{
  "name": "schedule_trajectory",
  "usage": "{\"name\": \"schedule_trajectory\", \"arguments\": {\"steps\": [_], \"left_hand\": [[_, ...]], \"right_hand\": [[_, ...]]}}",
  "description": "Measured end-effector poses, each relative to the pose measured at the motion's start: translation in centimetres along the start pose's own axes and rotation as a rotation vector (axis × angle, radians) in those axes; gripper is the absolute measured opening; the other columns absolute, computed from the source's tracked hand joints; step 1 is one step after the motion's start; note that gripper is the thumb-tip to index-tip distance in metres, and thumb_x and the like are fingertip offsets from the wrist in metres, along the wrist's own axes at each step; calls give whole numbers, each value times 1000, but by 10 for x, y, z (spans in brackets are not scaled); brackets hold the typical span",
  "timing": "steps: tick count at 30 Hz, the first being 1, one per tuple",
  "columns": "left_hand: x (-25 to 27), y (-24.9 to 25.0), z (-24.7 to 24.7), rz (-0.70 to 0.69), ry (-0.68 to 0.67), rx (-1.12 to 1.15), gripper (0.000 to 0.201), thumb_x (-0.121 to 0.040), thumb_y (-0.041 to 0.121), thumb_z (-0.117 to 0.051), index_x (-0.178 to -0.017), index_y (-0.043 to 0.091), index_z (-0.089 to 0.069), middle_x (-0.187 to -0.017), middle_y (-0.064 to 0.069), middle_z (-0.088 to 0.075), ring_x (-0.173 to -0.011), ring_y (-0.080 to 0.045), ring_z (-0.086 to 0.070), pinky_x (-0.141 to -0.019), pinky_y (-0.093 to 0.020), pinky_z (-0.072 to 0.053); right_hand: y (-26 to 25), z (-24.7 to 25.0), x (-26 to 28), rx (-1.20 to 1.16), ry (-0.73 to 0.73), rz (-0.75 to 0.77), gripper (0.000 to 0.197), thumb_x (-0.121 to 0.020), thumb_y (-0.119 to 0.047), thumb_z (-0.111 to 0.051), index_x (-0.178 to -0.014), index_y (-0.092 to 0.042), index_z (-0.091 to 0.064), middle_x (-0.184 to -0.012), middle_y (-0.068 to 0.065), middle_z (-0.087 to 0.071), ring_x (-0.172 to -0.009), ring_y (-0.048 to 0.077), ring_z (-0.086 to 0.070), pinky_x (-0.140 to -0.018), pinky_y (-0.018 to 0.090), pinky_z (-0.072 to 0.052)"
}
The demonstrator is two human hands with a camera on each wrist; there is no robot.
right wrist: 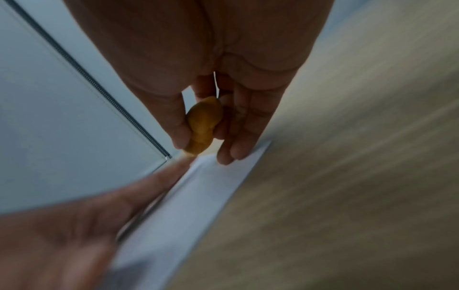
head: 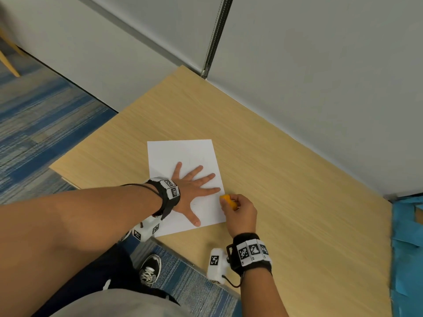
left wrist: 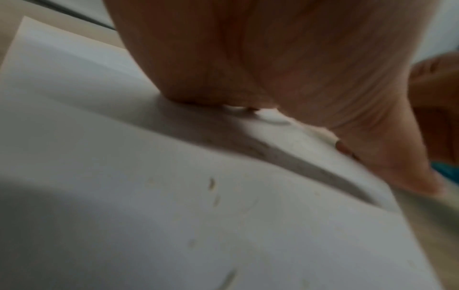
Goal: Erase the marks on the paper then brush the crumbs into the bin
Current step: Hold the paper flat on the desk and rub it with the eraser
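A white sheet of paper (head: 183, 154) lies on the wooden table (head: 286, 170). My left hand (head: 194, 191) lies flat on it with fingers spread, pressing it down. My right hand (head: 238, 209) pinches a yellow-orange eraser (head: 227, 200) at the paper's right edge, just past my left fingertips. In the right wrist view the eraser (right wrist: 202, 125) sits between thumb and fingers above the paper (right wrist: 193, 196). The left wrist view shows the paper (left wrist: 124, 176) with faint marks and small eraser crumbs (left wrist: 211, 184) under my palm (left wrist: 261, 58).
A grey partition wall (head: 297, 53) borders the table's far side. Blue plastic (head: 407, 248), perhaps a bin liner, shows at the table's right end. Blue carpet (head: 41, 124) lies to the left, and my shoe (head: 150, 268) is below the near edge.
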State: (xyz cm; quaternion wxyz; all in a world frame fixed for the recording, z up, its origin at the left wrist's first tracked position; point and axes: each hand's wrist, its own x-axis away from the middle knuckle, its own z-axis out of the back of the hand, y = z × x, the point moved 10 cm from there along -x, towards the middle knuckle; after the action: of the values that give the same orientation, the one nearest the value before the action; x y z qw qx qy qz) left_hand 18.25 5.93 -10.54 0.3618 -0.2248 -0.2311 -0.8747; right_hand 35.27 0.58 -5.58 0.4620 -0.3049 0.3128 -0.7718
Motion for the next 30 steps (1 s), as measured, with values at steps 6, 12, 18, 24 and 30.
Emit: {"name": "schedule_trajectory", "arguments": {"steps": [6,12,18,24,30], "left_hand": [[31,-47,35,43,194,138,93,-84,89,-43,-150,62,17,-166,24,24,-156,-11,24,-117,-66,21],[55,-105,10,153,99,45,101,-67,104,-18,-148,60,22,-165,19,27,-154,-16,27,-118,-66,20],[40,-72,-2,81,44,-6,111,-58,104,-14,-151,56,22,-165,16,33,-151,-16,34,-113,-69,25],[32,-46,0,68,43,-37,110,-79,94,-43,-158,51,19,-161,13,41,-148,-17,40,-112,-68,28],[19,-37,-4,91,-6,-66,119,-67,102,-43,-152,57,28,-156,16,48,-146,-21,45,-103,-80,25]], "right_hand": [[-10,-5,11,180,-68,150,31,-92,-35,-68,-117,-15,-66,-107,-1,-61,-95,15,-59,-86,30,-51],[18,20,27,165,-1,122,31,-92,-34,-69,-116,-15,-67,-104,-3,-62,-92,13,-59,-86,34,-54],[37,48,35,187,54,118,23,-90,-31,-71,-106,-16,-69,-95,-5,-61,-84,11,-59,-80,37,-54],[36,69,24,167,104,100,24,-90,-30,-71,-109,-15,-69,-95,-5,-62,-84,12,-59,-80,34,-53],[0,27,21,127,10,179,29,-90,-32,-72,-114,-15,-69,-104,-3,-64,-90,12,-60,-82,29,-53]]}}
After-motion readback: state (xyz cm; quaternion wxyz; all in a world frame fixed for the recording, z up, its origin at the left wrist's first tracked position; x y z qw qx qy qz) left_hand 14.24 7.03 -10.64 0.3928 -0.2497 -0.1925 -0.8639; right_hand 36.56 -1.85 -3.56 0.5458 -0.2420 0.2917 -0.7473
